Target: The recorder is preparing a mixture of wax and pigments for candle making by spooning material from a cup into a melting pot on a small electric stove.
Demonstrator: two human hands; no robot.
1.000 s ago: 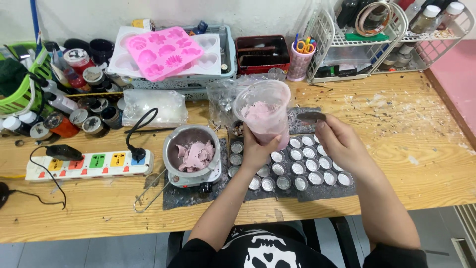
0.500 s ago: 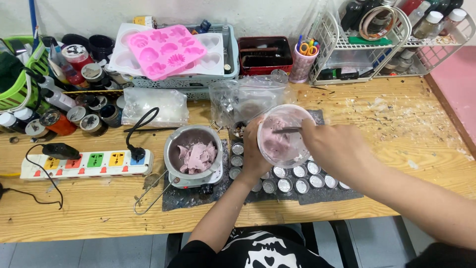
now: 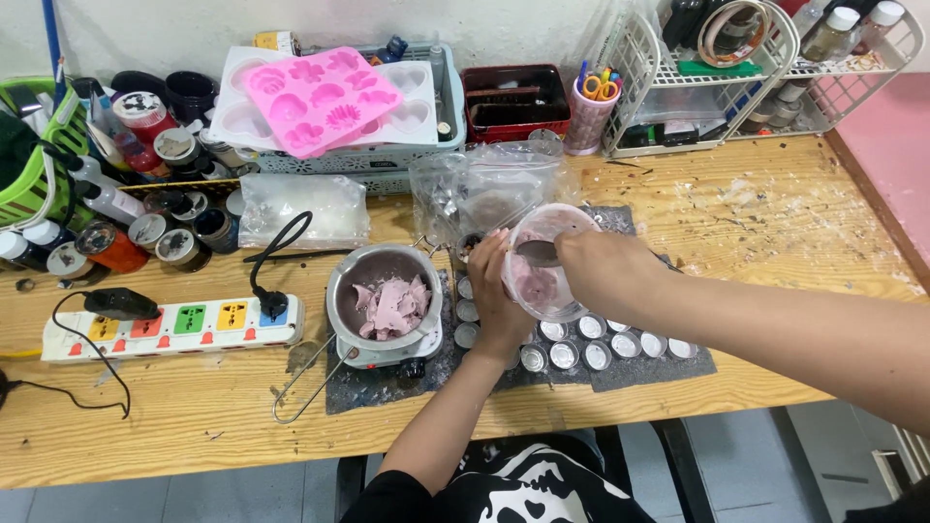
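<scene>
My left hand [image 3: 494, 291] grips the cup [image 3: 544, 263] of pink wax, tilted above the rows of tins [image 3: 601, 349]. My right hand [image 3: 605, 271] pinches a spoon [image 3: 536, 254] inside it. Just left sits the pot [image 3: 386, 295]; a plastic bag [image 3: 480, 194] crowds behind.

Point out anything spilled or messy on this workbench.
White flecks and smears litter the bare wood at the right of the workbench. The dark mat under the melting pot is spattered with pale drips too.
</scene>
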